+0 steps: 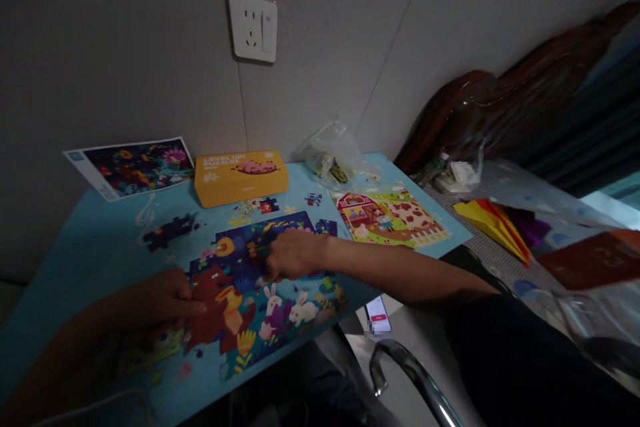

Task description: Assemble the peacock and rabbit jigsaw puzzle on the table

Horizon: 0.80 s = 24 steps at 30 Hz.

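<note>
A partly joined jigsaw puzzle (287, 310) with a bear and rabbits lies on the blue tabletop (65, 267). Over its dark upper middle is my right hand (293, 255), fingers bent down and pressed together; anything beneath the fingertips is hidden. My left hand (175, 297) rests at the puzzle's left edge, its index finger stretched onto the brown bear. Joined dark pieces (170, 232) lie left of the puzzle, and a few loose pieces (314, 199) lie above it.
Behind the puzzle stand a yellow box (243, 180), a picture sheet (140, 167) and a clear plastic bag (333, 160). A finished farm puzzle (390, 217) lies at the right. Below the table's edge are a phone (379, 315) and a chrome chair arm (415, 373).
</note>
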### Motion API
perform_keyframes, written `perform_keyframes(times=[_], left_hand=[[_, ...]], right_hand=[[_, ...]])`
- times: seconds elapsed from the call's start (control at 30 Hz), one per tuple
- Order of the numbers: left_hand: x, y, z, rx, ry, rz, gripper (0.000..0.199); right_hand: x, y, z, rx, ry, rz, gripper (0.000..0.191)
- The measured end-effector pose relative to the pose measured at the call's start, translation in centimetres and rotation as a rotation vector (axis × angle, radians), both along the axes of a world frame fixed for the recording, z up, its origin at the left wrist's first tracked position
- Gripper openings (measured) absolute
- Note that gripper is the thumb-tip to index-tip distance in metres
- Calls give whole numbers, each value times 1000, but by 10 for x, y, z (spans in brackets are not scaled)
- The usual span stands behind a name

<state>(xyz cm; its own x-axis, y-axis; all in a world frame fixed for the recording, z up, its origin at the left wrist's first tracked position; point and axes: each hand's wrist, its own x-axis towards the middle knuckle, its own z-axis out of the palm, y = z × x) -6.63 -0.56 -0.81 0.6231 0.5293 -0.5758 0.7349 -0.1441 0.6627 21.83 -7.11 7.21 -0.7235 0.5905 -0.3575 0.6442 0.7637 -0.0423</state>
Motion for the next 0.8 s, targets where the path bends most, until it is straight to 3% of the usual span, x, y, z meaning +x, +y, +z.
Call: perform_keyframes(times=[0.1, 0.23, 0.3, 0.37, 0.43, 0.47, 0.53, 0.6, 0.7, 0.8], left_hand=[[-1, 3, 1, -157, 16, -80, 48], [0, 10, 8, -84, -46, -96, 47], [0, 15, 14, 44, -118, 49, 47], [0, 21, 21, 256, -198, 336, 47], [-1, 29, 24, 519, -161, 600, 45], [-2, 33, 24, 644, -83, 667, 44], [-5, 40, 18, 795, 137, 672, 40], [-8, 46, 10, 799, 272, 622, 37], [-9, 51, 1, 751, 300, 588, 39], [-9, 50, -1, 802, 277, 607, 43]], right_hand=[[8, 0, 0, -31, -10, -63, 17], [18, 11, 1, -150, 85, -173, 15], [31, 21, 8, -114, 136, -380, 12], [49, 33, 18, 59, 185, -652, 15], [70, 43, 24, 246, 211, -820, 26], [78, 46, 24, 335, 220, -910, 32], [91, 48, 15, 475, 228, -1078, 42], [94, 46, -3, 528, 242, -1182, 42], [91, 44, -34, 505, 274, -1231, 32], [88, 46, -51, 513, 303, -1249, 34]])
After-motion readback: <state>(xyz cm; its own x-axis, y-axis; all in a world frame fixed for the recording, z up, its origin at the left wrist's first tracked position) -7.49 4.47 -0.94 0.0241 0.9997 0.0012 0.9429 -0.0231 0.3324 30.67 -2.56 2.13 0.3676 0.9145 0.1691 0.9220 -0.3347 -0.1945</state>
